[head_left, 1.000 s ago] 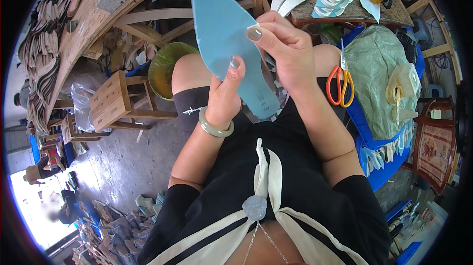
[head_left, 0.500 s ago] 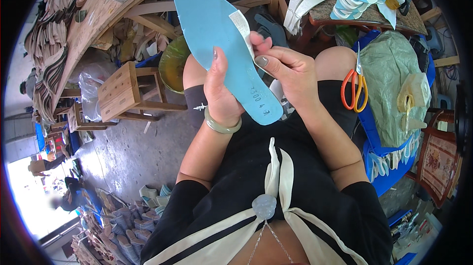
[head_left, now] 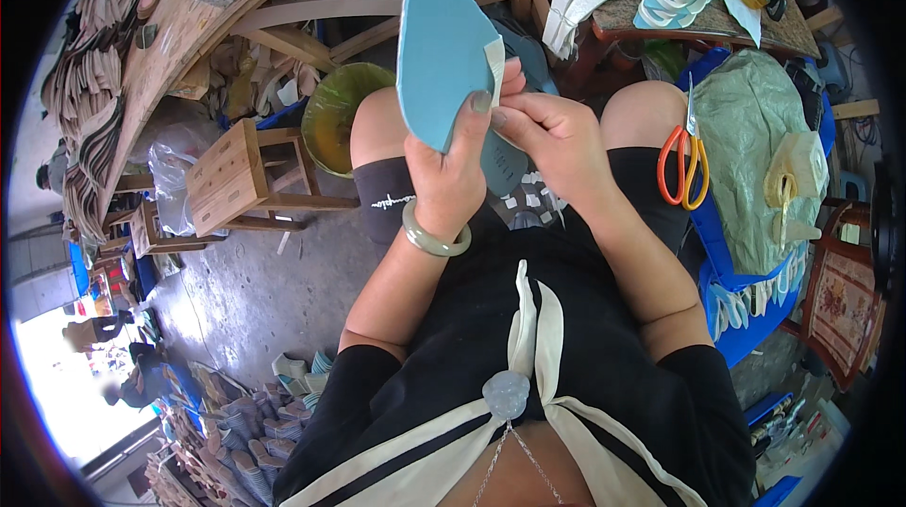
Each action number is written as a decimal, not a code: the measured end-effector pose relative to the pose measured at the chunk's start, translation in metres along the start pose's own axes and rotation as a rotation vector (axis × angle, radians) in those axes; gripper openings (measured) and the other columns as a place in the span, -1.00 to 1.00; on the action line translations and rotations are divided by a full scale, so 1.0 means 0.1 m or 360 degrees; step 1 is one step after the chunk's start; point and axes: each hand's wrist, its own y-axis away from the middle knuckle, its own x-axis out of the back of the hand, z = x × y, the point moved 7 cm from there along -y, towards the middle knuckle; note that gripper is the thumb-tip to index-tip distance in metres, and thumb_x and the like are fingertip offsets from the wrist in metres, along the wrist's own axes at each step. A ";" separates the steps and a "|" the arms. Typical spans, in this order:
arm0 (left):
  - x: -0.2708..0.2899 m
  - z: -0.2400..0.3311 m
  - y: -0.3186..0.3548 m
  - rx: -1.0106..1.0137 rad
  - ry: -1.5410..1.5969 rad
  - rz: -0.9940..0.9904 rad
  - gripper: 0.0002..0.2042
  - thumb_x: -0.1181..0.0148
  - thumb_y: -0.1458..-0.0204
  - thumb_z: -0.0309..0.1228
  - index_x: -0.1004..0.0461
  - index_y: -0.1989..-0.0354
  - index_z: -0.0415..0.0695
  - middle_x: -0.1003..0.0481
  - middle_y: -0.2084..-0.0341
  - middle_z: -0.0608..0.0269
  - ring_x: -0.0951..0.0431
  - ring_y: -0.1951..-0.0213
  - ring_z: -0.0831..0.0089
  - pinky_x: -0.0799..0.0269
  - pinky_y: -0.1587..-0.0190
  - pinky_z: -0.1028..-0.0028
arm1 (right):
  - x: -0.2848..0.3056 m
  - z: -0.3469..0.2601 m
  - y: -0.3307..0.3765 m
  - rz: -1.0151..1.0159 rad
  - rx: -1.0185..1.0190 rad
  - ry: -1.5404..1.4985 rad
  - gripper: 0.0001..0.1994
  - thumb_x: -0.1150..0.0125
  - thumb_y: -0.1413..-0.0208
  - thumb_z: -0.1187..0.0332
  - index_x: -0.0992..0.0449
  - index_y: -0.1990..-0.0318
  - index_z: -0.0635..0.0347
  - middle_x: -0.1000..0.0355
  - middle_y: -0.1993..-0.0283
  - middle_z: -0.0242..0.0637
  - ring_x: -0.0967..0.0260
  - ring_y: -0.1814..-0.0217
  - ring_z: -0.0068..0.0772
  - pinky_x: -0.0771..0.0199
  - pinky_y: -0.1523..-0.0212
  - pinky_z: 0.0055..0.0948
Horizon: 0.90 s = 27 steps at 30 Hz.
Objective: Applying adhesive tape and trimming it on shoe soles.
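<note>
A light-blue shoe insole (head_left: 439, 54) is raised above my lap, its wide part pointing away and its heel end lower and in shade. My left hand (head_left: 448, 167) grips it at the waist, thumb on the blue face. A narrow white strip (head_left: 494, 64) lies along the insole's right edge. My right hand (head_left: 562, 139) has thumb and forefinger pinched on the strip at that edge, just beside my left thumb. Scissors (head_left: 694, 153) with red and orange handles rest by my right thigh, blades pointing away.
On the right stand a green cloth-like sack (head_left: 746, 130) and a blue tray (head_left: 755, 337). A small table (head_left: 604, 26) at the far right bears white strips and blue pieces. Left are a wooden stool (head_left: 231, 182), a green-lined bucket (head_left: 326, 125) and a workbench (head_left: 175, 73).
The insole has swung to the right and tilted, so its heel end is now lower and darker. My left hand has shifted right with it, closer to my right hand.
</note>
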 end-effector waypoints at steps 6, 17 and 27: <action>-0.01 -0.30 0.02 0.0559 0.0464 -0.0085 -0.50 0.04 -0.20 -0.25 -0.16 -0.23 -0.30 -0.28 -0.16 -0.02 -0.36 -0.15 0.22 -0.29 -0.16 0.33 | 0.07 0.09 -0.09 -0.0345 0.0203 0.0106 -0.78 -0.13 -0.16 0.32 -0.47 0.37 0.34 -0.41 0.48 -0.27 -0.35 0.45 -0.51 -0.32 0.37 -0.56; 0.15 -0.37 0.02 0.1144 0.0375 -0.0342 -0.57 -0.08 -0.15 -0.27 -0.30 -0.08 -0.34 -0.47 0.14 0.04 -0.54 0.12 0.28 -0.49 0.06 0.37 | 0.14 0.15 -0.27 -0.0414 -0.0391 -0.0269 -0.69 -0.22 -0.14 0.23 -0.48 0.51 0.29 -0.34 0.57 -0.47 -0.27 0.56 -0.72 -0.31 0.52 -0.63; 0.14 -0.29 0.20 0.0645 0.0414 -0.0480 0.13 0.13 0.16 0.48 0.04 -0.30 -0.39 -0.20 -0.15 -0.35 -0.28 -0.19 -0.14 -0.22 -0.22 0.01 | -0.07 0.05 -0.25 -0.0364 -0.0060 -0.0309 -0.69 -0.23 -0.13 0.16 -0.57 0.38 0.30 -0.41 0.55 -0.44 -0.33 0.50 -0.70 -0.36 0.48 -0.66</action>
